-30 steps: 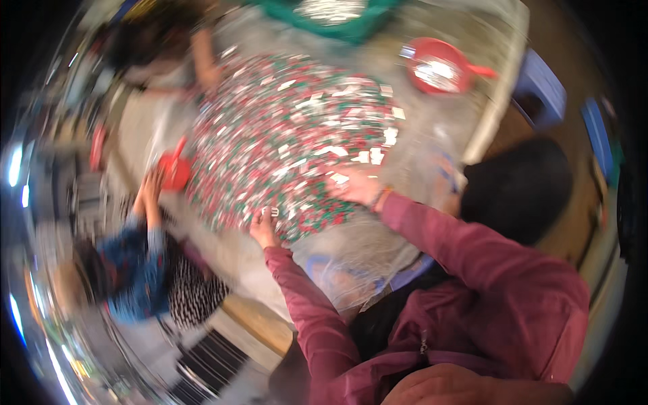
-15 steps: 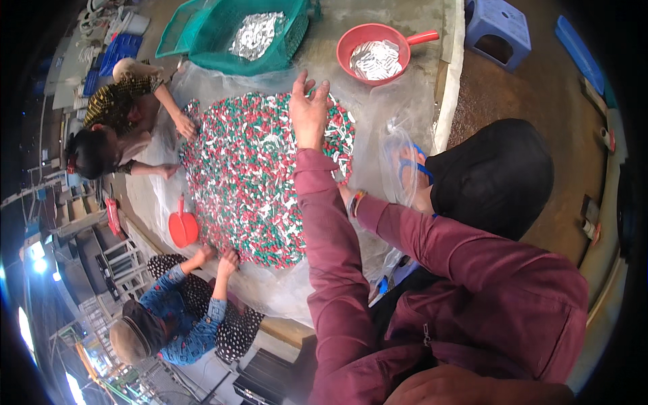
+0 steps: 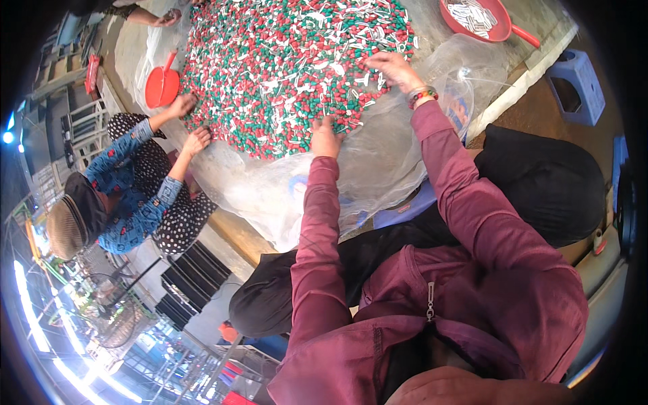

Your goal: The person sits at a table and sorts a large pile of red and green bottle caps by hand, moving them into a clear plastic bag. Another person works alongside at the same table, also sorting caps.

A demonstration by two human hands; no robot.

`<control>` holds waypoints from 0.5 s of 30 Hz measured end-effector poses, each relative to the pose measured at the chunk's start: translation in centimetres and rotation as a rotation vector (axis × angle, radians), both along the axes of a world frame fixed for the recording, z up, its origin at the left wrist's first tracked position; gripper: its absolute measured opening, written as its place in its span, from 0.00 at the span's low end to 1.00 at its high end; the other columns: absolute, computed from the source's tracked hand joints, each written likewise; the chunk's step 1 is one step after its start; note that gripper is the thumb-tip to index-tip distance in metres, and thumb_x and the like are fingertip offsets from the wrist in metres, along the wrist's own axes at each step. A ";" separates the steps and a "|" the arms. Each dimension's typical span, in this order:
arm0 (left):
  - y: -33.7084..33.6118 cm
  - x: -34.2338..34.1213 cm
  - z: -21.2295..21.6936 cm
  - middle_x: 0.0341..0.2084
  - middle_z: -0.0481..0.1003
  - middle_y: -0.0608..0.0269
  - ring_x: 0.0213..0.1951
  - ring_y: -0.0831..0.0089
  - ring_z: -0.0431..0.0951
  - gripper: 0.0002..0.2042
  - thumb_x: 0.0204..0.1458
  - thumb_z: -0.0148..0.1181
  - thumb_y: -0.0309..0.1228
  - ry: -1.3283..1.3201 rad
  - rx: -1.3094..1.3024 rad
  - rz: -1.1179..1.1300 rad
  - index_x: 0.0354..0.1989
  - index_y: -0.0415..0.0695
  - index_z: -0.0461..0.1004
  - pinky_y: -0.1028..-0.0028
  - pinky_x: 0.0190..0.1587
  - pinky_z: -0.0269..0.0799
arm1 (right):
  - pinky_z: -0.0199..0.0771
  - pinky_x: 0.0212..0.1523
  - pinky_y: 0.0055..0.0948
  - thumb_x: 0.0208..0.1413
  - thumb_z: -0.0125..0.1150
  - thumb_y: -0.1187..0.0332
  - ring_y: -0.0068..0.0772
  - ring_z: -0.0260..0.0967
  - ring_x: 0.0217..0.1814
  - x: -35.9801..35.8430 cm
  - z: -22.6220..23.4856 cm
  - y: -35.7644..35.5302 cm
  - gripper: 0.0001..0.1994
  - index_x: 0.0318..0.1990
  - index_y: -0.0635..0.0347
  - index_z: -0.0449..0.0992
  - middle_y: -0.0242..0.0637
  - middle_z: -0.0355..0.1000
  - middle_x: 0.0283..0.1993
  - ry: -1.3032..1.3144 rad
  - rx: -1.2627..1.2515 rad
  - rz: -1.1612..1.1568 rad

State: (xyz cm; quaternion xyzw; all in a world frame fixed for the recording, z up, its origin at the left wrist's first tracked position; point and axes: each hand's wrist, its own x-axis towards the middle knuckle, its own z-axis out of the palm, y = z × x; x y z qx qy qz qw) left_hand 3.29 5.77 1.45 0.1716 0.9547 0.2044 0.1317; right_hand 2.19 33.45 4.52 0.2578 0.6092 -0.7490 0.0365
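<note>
A wide pile of small red and green pieces, mixed with thin white strips (image 3: pixel 290 74), lies spread on a clear plastic sheet (image 3: pixel 253 192). My left hand (image 3: pixel 326 140) is at the pile's near edge, its fingers curled in against the pieces; whether they grip anything is hidden. Farther right, my right hand (image 3: pixel 398 72) reaches over the pile's right side with fingers stretched out, touching or just above the pieces. Nothing shows in it. A beaded bracelet circles that wrist.
A red handled pan (image 3: pixel 496 23) holding white strips stands at the far right. Near the left edge lies a red scoop (image 3: pixel 162 86). A co-worker (image 3: pixel 131 196) works at the pile from the left; another person's hand (image 3: pixel 169 18) shows beyond. A blue stool (image 3: pixel 577 88) stands right.
My view has shifted nearer and to the left. My left hand has come back from the far side to the near edge; my right hand has moved out over the pile.
</note>
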 end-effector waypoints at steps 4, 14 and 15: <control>1.0 1.2 -1.7 0.38 0.70 0.53 0.38 0.54 0.75 0.21 0.36 0.69 0.27 0.086 0.000 -0.030 0.43 0.51 0.73 0.60 0.40 0.72 | 0.70 0.44 0.31 0.44 0.67 0.59 0.33 0.74 0.40 -0.4 -1.4 -4.1 0.17 0.40 0.58 0.78 0.38 0.77 0.33 -0.143 0.447 0.382; -3.1 -4.5 1.5 0.31 0.75 0.49 0.30 0.65 0.79 0.24 0.41 0.68 0.28 -0.155 0.465 0.539 0.49 0.41 0.71 0.69 0.29 0.75 | 0.70 0.37 0.49 0.50 0.60 0.57 0.52 0.72 0.40 -0.9 -2.3 -7.3 0.20 0.44 0.60 0.67 0.48 0.73 0.36 -0.007 1.198 0.629; -3.2 -4.2 2.3 0.33 0.75 0.48 0.33 0.63 0.79 0.26 0.40 0.69 0.30 0.056 0.304 0.479 0.51 0.42 0.70 0.66 0.31 0.75 | 0.70 0.36 0.48 0.50 0.60 0.57 0.53 0.72 0.39 -1.1 -2.4 -7.7 0.17 0.39 0.61 0.67 0.48 0.73 0.35 0.050 1.191 0.631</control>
